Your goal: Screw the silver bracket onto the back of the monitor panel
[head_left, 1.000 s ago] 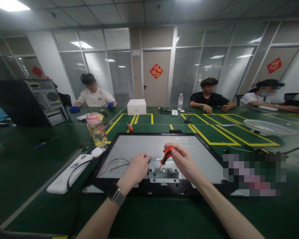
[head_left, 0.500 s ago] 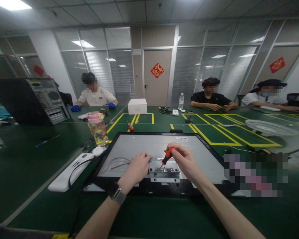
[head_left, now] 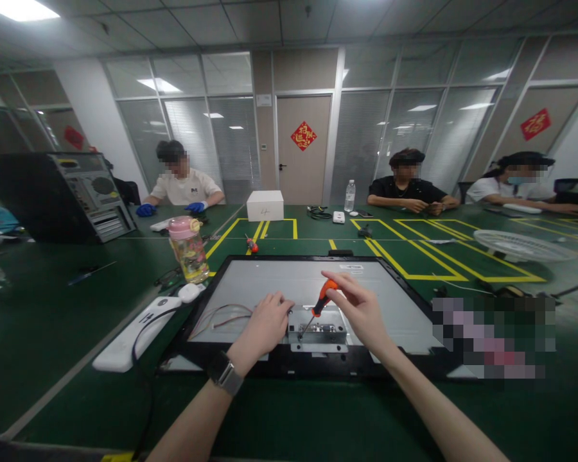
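Screwdriver (head_left: 318,305) pinched in right hand (head_left: 361,313), tip on bracket (head_left: 318,335), likely turning a screw; keep it straight. Left hand (head_left: 264,324) curled at 9 o'clock, grip unclear.

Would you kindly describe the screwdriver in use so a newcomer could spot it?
A black-framed panel lies on the green table. Above the metal bracket at its near edge, the right hand holds the screwdriver; unlike the red-handled tool lying farther back, it has an orange-and-black handle and stands tilted.

Even overhead panel light — edges bowed, corners slightly soft.
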`<state>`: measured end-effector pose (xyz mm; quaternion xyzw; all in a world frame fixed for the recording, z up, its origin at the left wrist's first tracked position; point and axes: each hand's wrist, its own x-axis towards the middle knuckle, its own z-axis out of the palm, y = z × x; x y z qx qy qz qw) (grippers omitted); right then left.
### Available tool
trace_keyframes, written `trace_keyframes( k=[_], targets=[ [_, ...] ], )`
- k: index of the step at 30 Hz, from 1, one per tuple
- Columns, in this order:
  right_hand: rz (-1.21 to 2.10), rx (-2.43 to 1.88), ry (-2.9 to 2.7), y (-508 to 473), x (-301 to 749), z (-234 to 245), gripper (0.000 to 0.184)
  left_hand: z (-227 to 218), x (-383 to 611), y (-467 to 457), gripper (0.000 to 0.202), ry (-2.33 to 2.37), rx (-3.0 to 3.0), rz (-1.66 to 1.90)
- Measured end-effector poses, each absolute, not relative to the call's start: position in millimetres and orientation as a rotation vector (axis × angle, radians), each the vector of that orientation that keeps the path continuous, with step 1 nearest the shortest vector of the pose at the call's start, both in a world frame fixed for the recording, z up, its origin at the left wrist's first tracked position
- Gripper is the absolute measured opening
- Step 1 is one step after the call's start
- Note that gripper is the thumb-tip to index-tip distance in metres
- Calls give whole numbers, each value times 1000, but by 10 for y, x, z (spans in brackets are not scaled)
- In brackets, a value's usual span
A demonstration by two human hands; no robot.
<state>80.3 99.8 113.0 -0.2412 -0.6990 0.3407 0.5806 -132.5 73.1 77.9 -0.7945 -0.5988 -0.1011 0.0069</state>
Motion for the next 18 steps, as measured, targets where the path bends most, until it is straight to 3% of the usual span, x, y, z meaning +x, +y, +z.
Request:
trace_keyframes(
  k=[4, 9, 15, 18],
  targets=[
    [883, -520, -1645, 988, 798, 1134, 31, 782, -1321, 735, 37, -1878, -2486, -282],
    [813, -582, -1597, 993, 785, 1131, 21, 761, -1331, 747, 36, -1869, -2487, -300],
    [960, -551, -1600, 1022, 788, 1104, 31, 746, -1338, 754, 38, -1862, -2487, -298],
    [893, -567, -1579, 1034, 788, 1093, 24, 754, -1332, 749, 38, -1873, -2488, -290]
  ],
)
